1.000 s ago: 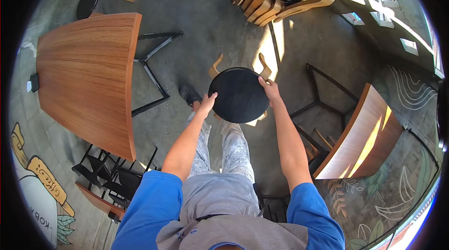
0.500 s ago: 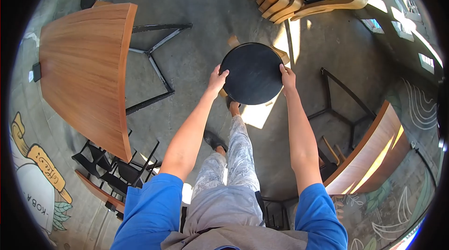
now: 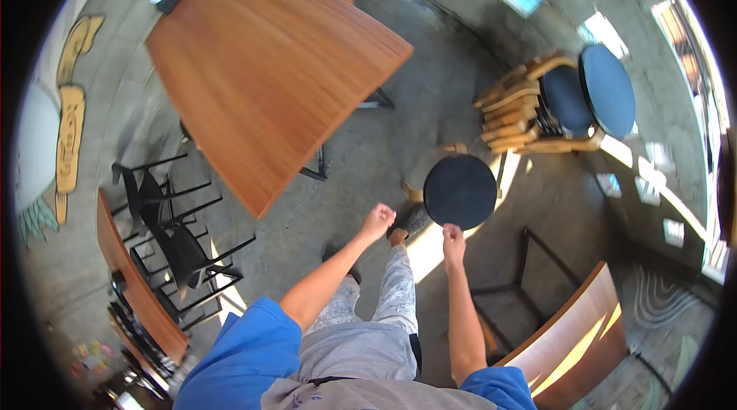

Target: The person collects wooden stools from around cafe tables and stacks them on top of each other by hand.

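A round stool with a black seat and light wooden legs stands upright on the floor in front of me. My left hand is to the left of the seat, apart from it, with its fingers loosely curled and nothing in them. Close to the near edge of the seat is my right hand, its fingers also curled around nothing I can see. Whether its fingertips touch the rim is hard to make out.
A large wooden table spans the left and front. Stacked stools stand front right. Another wooden table is at right. Black chairs stand by a table at left. Sunlight streaks the concrete floor.
Both hands have let go of the stool and drawn back toward me. The stool now rests lower, on the floor. My view has turned to the left, bringing more of the large table in.
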Motion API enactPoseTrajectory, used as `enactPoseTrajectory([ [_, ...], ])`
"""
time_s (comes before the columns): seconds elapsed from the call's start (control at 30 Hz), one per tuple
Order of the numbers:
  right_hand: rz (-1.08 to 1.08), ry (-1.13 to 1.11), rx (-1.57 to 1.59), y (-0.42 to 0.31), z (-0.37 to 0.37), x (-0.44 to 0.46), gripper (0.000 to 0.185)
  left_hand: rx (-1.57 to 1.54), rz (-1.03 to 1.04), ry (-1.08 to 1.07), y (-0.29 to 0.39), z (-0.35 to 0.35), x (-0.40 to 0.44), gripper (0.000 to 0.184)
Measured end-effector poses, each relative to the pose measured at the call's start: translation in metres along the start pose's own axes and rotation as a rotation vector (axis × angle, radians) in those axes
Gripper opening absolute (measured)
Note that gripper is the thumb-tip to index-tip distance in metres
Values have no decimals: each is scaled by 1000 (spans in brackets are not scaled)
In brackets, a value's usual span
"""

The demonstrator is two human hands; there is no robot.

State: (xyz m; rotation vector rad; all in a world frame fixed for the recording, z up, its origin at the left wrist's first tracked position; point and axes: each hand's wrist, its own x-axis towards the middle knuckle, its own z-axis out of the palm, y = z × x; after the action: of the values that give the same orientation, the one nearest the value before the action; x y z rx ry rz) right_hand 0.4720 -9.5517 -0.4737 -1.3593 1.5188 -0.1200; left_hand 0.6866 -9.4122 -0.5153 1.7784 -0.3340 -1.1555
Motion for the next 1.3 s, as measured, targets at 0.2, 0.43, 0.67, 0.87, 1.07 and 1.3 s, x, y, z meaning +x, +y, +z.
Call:
enactPoseTrajectory([
  [0.2, -129, -432, 211, -75, 95, -137, 25, 13, 52, 135, 24, -99, -153, 20],
  [0.43, -290, -729, 184, -178, 204, -315, 29, -231, 268, 256, 31, -240, -297, 18],
  [0.67, -459, -985, 76, -247, 287, -455, 34, -478, 333, 515, 29, -384, -428, 13],
  [0.87, -575, -1110, -105, -279, 327, -508, 34, -512, 281, 852, -26, -468, -446, 16],
  [1.07, -436, -1156, -261, -287, 391, -490, 31, -452, 240, 807, 19, -533, -446, 17],
  [1.3, -599, -1243, -493, -369, 540, -463, 28, 66, 135, 648, 36, -606, -416, 27],
])
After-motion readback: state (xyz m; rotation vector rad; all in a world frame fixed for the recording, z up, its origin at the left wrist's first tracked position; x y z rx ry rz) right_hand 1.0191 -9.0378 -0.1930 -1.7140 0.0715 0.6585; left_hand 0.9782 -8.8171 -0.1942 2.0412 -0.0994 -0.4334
